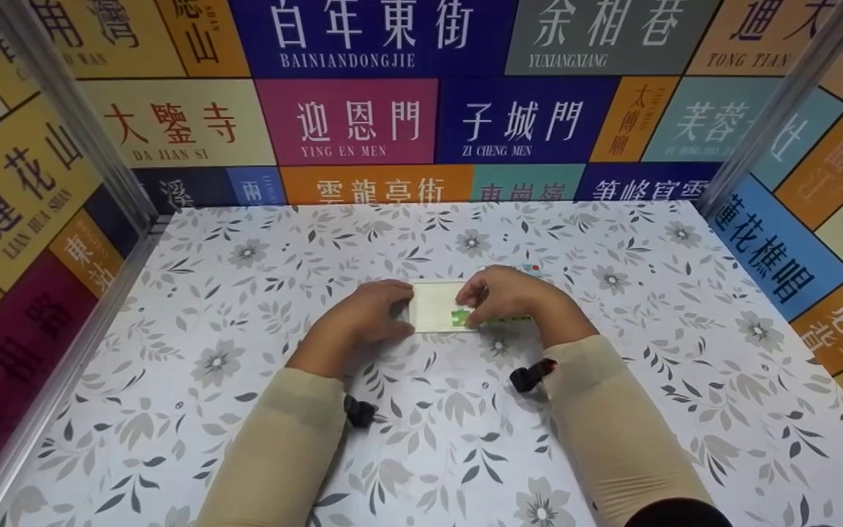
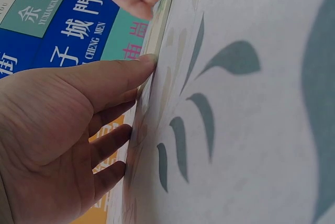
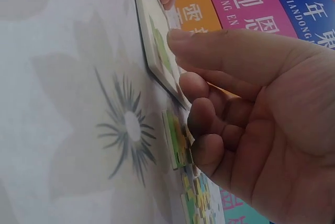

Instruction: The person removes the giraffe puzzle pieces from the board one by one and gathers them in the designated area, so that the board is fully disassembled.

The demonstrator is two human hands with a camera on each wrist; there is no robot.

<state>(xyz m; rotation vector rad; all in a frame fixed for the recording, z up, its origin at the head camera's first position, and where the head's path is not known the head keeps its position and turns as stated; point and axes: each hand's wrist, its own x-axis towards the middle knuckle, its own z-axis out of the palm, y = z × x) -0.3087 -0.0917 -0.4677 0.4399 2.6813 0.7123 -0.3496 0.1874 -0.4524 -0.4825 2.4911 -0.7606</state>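
Observation:
A pale, flat puzzle board point(image 1: 435, 307) lies on the table in the middle of the head view. My left hand point(image 1: 374, 311) holds its left end, thumb at the near edge and fingers toward the far edge. Over the board's right part, my right hand point(image 1: 506, 293) pinches a green puzzle piece point(image 1: 459, 318) with thumb and curled fingers. In the right wrist view the thumb tip lies at that green piece, low over the board's surface point(image 3: 149, 17). The right hand hides the board's right end.
Several colourful puzzle pieces point(image 3: 178, 140) lie on the table just right of the board, partly hidden by the right hand. More pieces point(image 1: 530, 268) show behind that hand. A floral cloth point(image 1: 246, 307) covers the table. Panels with lettering point(image 1: 348, 121) stand at the back and sides.

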